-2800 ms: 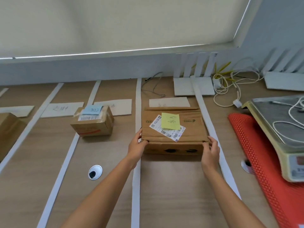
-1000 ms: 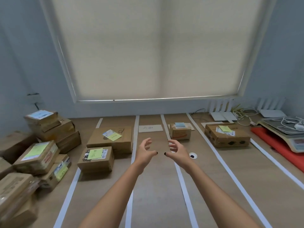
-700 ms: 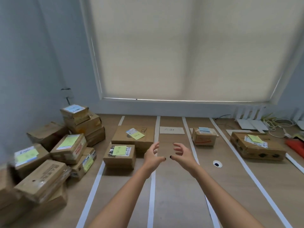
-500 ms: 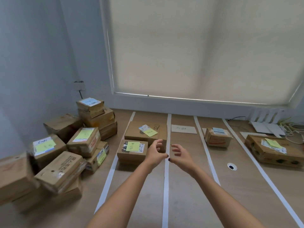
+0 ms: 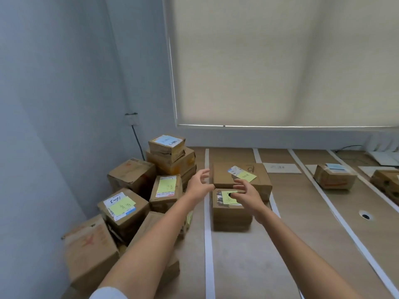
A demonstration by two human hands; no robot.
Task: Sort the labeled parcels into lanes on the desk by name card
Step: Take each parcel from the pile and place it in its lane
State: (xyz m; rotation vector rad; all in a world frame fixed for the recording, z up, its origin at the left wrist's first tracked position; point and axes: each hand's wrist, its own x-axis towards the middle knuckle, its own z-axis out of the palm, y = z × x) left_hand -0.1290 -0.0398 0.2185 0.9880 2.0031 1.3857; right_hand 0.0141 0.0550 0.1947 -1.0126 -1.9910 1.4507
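Observation:
A pile of cardboard parcels (image 5: 138, 201) with yellow and blue notes fills the desk's left corner. White tape strips (image 5: 207, 234) split the desk into lanes. In the first lane a small parcel (image 5: 231, 216) with a yellow note stands in front of a larger one (image 5: 259, 182). A white name card (image 5: 280, 168) lies at the back of the second lane. Further right stand a small parcel with a blue note (image 5: 333, 178) and another parcel (image 5: 386, 184). My left hand (image 5: 198, 184) and my right hand (image 5: 246, 195) hover with spread fingers, holding nothing, between the pile and the small parcel.
The blue-grey wall (image 5: 64, 126) closes off the left side behind the pile. A cable hole (image 5: 365, 216) sits in the desk at the right. White devices and a cable (image 5: 384, 156) lie at the far right back edge under the window blind.
My hands let go of the parcel with the yellow note in the right lane. The view swung left to the pile, and both empty hands moved left with it.

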